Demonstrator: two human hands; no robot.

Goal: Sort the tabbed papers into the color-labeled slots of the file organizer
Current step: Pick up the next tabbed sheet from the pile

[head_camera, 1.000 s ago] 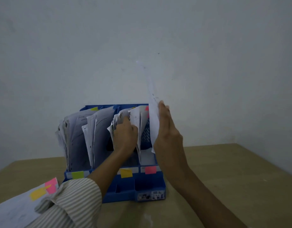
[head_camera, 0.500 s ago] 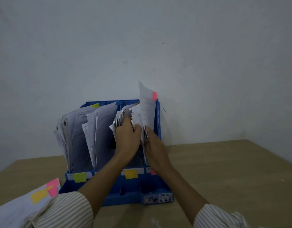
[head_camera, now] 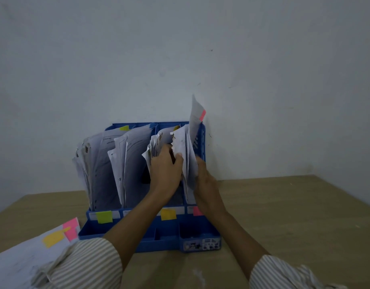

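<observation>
A blue file organizer (head_camera: 202, 142) stands against the wall, its slots full of white papers. Its front strip carries a green label (head_camera: 104, 216), a yellow label (head_camera: 168, 214) and a pink label (head_camera: 197, 211). A white sheet with a pink tab (head_camera: 202, 114) stands in the rightmost slot, above the pink label, its top sticking out over the organizer. My right hand (head_camera: 205, 178) grips this sheet low down, fingers partly hidden behind it. My left hand (head_camera: 165, 166) grips the neighbouring papers (head_camera: 179, 142) and holds them to the left.
A loose pile of white sheets (head_camera: 23, 259) with a yellow tab (head_camera: 53, 238) and a pink tab (head_camera: 71, 228) lies on the wooden table (head_camera: 294, 215) at the front left. My striped sleeves cross the front edge. The wall is right behind the organizer.
My right hand has come down with the pink-tabbed sheet, lowering it from above the organizer into the rightmost slot. My left hand has stayed on the slot's papers.
</observation>
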